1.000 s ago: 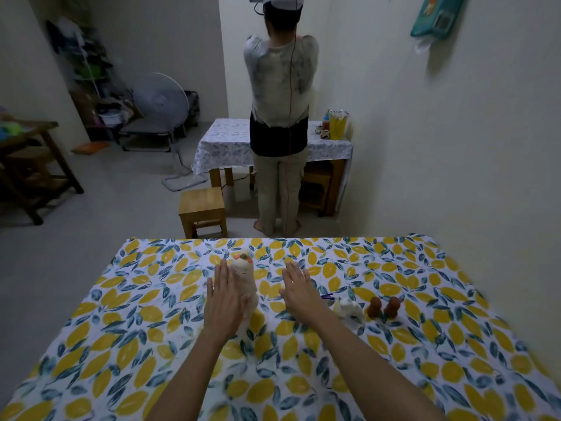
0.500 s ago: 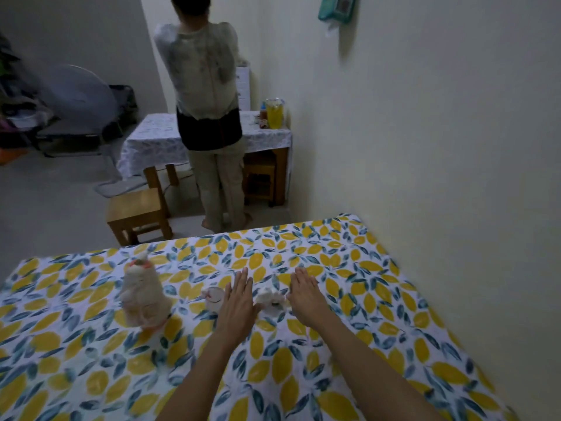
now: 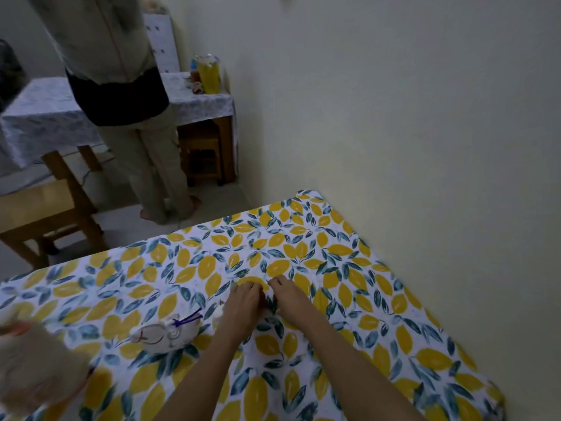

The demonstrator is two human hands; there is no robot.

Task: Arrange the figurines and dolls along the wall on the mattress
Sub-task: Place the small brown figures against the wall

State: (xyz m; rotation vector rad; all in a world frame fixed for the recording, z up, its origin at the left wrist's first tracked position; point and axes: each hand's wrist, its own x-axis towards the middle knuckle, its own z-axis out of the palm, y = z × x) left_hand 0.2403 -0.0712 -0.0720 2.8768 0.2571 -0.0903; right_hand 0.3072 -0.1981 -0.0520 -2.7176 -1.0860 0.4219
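Note:
Both my hands rest side by side on the mattress (image 3: pixel 340 253), which has a lemon-print sheet, about a hand's width from the wall (image 3: pixel 409 153). My left hand (image 3: pixel 244 302) and my right hand (image 3: pixel 290 299) have their fingers curled down onto the sheet, and whatever is under them is hidden. A small white figurine (image 3: pixel 219 312) peeks out just left of my left hand. Further left a white stitched doll with a purple bow (image 3: pixel 165 331) lies on its side. A furry cream doll (image 3: pixel 33 369) is blurred at the lower left edge.
Another person (image 3: pixel 130 123) stands on the floor beyond the mattress's far edge, facing a cloth-covered table (image 3: pixel 45 117) with a yellow jar (image 3: pixel 209 74). A wooden stool (image 3: pixel 39 208) stands at the left, and a smaller one (image 3: pixel 202 156) sits under the table.
My view swung right and down towards the wall. Both hands moved right along the sheet, past the furry doll and the white doll, and now curl down side by side nearer the wall.

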